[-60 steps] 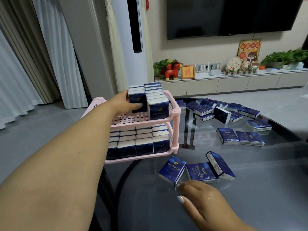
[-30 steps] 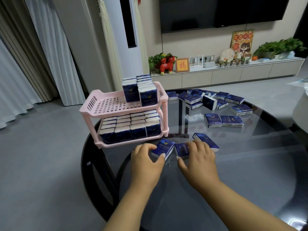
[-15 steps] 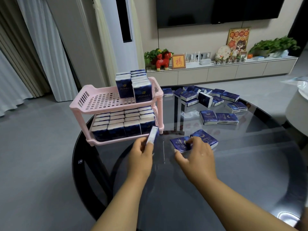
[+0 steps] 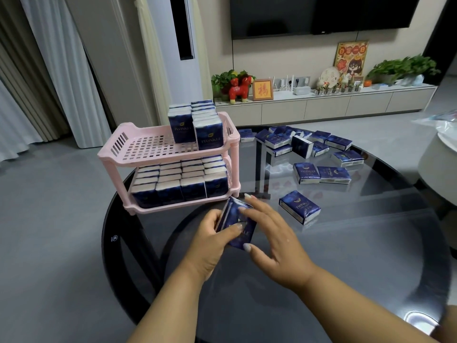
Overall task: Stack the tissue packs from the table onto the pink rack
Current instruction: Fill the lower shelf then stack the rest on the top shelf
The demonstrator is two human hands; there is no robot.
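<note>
Two dark blue tissue packs (image 4: 238, 225) are held together just above the glass table (image 4: 321, 256), in front of the pink two-tier rack (image 4: 148, 147). My left hand (image 4: 210, 233) grips them from the left, and my right hand (image 4: 269, 233) presses them from the right with fingers spread. The rack's lower shelf is packed with upright packs (image 4: 180, 181). Its upper shelf holds packs (image 4: 195, 122) only at its right end. One loose pack (image 4: 299, 209) lies just right of my hands, two more (image 4: 321, 173) lie further back, and several are heaped (image 4: 301, 142) at the far edge.
The round table's dark rim (image 4: 108, 233) curves close to the rack's left feet. A white rounded object (image 4: 437, 164) stands off the table's right edge. Behind are a low TV cabinet (image 4: 321, 105) with ornaments, and curtains at left.
My right hand has lifted a second pack off the table and brought it against the pack in my left hand. One pack stays lying to the right.
</note>
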